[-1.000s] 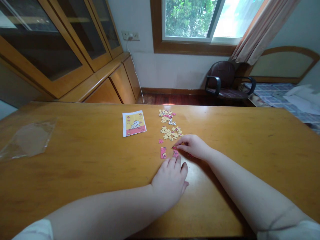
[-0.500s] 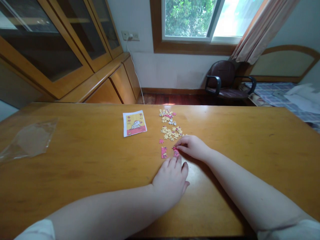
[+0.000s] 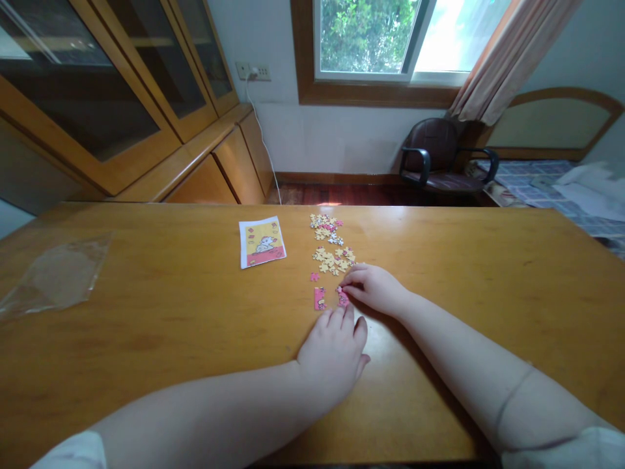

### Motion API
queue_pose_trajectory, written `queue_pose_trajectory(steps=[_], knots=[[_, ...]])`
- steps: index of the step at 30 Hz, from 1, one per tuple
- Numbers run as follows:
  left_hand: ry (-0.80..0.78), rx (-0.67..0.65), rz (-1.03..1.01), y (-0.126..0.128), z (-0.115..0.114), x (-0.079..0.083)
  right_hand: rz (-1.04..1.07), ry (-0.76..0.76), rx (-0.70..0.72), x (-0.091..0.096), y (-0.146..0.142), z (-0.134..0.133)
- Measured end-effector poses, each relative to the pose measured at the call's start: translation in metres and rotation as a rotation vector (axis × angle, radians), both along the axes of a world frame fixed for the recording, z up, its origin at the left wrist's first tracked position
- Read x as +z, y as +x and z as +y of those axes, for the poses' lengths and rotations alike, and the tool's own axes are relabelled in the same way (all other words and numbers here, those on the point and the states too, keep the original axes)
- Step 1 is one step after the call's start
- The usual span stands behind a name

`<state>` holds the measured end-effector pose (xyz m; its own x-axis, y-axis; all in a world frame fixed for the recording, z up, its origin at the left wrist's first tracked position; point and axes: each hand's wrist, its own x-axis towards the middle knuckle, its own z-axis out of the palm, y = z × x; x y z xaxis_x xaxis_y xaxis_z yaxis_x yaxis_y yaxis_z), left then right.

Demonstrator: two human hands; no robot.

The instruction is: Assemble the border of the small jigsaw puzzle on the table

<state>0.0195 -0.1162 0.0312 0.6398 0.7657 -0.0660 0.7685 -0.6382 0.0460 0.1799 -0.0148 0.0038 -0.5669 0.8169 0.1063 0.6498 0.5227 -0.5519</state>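
My right hand (image 3: 374,286) pinches a small pink puzzle piece at the top of a pink joined section (image 3: 343,298). My left hand (image 3: 334,348) rests palm down just below, fingers stretched out, a fingertip at that section's lower edge. To the left lies another pink joined section (image 3: 319,298), apart from the first. Above it sits a single pink puzzle piece (image 3: 314,277). Beyond my hands is a pile of mostly yellow puzzle pieces (image 3: 333,260). A farther pile (image 3: 325,227) mixes yellow, pink and white pieces.
A picture card (image 3: 263,242) with a white animal on yellow and pink lies left of the piles. A clear plastic bag (image 3: 61,273) is at the table's left. Past the wooden table (image 3: 195,326) stand a cabinet, an office chair (image 3: 434,156) and a bed.
The piece under my right fingertips has shifted very slightly against the pink section. My left hand has stayed in place. The whole view has drifted a little.
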Motion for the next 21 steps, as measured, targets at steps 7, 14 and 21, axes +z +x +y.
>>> queue_pose_trajectory(steps=[7, 14, 21], knots=[[0.02, 0.002, -0.014, 0.0, -0.0002, -0.0046, -0.008, 0.007, 0.0, -0.0002, -0.0011, -0.0001], [0.027, -0.001, -0.019, -0.0003, 0.0002, -0.0058, -0.014, 0.013, -0.001, 0.0014, -0.0016, -0.0008], [0.021, 0.018, -0.034, -0.0009, -0.0008, -0.0037, -0.002, -0.004, 0.009, 0.0026, 0.0022, 0.002]])
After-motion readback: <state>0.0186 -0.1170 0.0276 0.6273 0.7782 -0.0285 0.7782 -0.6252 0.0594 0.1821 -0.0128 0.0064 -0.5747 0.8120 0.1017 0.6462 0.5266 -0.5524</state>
